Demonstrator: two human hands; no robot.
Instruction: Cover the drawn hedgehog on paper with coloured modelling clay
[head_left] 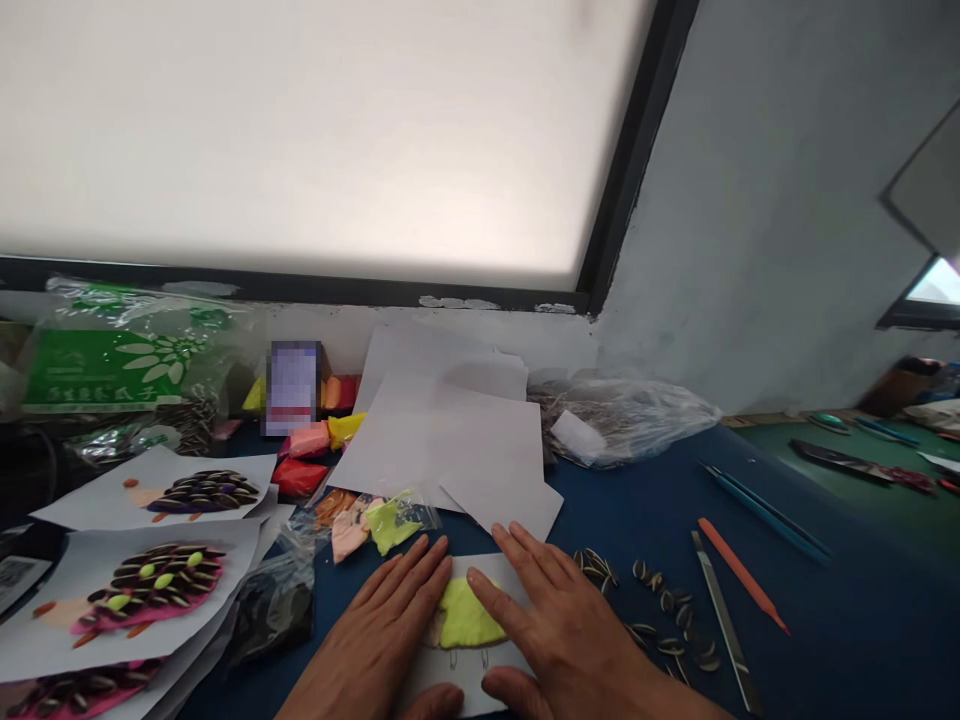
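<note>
A small sheet of white paper [469,693] lies on the blue table in front of me. On it a flattened patch of yellow-green clay [471,615] sits above short drawn legs. Stretched out flat, my left hand [382,625] rests along the sheet's left side, its fingertips near the clay's left edge. My right hand [566,630] lies on the right side with fingers spread, the index fingertip touching the clay's upper right. Neither hand holds anything. Right of my right hand are loose striped sunflower seeds [667,600].
Finished hedgehog pictures [169,590] are stacked at left. Beyond my hands lie opened clay packets [375,525] and blank white sheets [450,430]. At right are a metal tool [724,620], an orange clay tool [742,575] and blue tweezers [765,510]. A seed bag [120,365] stands back left.
</note>
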